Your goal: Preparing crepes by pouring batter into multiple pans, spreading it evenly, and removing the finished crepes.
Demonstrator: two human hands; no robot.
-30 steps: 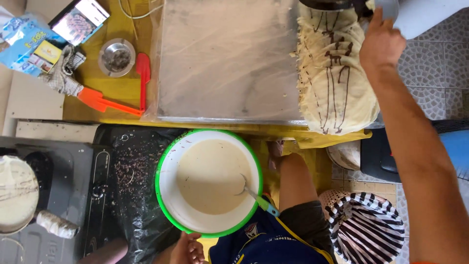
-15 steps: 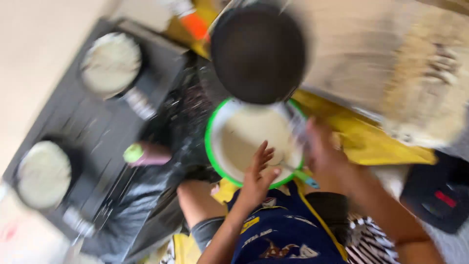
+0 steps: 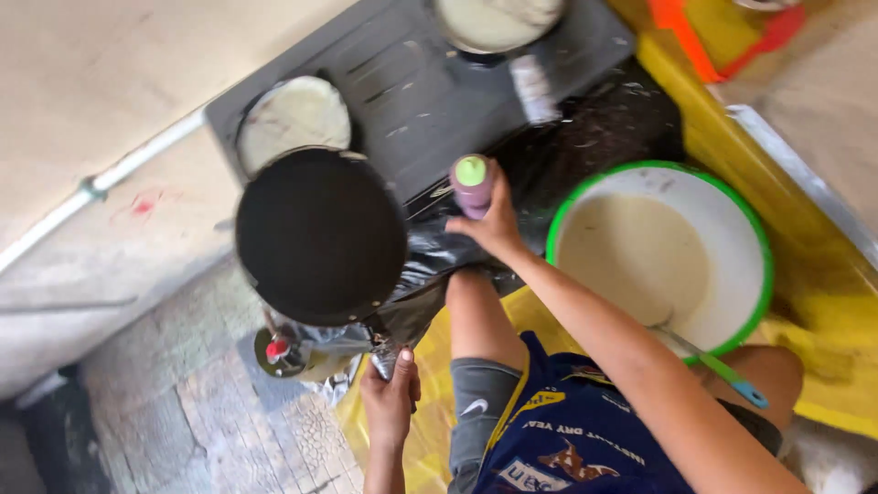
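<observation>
The black pan [image 3: 320, 236], round, flat and matte dark across its face, hangs tilted in the air beside the stove, its short handle running down into the left hand [image 3: 390, 395], whose fingers are wrapped tight around the grip with the thumb pressed on top. The left forearm comes straight up from the bottom edge of the view. The right hand [image 3: 494, 220] reaches forward across the knee, arm stretched long from the lower right, and closes its fingers around a small purple bottle [image 3: 474, 183] with a pale green cap, held upright at the edge of the stove [image 3: 412, 91]. The stove is a dark grey metal slab, smeared and dull, with two more round pans sitting on it, each coated in a thin pale layer: one [image 3: 294, 117] just behind the black pan, another [image 3: 494, 20] at the top edge. Crinkled, glossy black plastic sheeting [image 3: 604, 119] lies beside the stove. To the right stands a wide round bowl [image 3: 755, 238], white with a bright green rim, holding smooth cream-coloured batter; a ladle [image 3: 709, 361] with a metal shaft and a blue-green tip leans on its near rim. A yellow cloth [image 3: 823, 366] lies under the bowl.
</observation>
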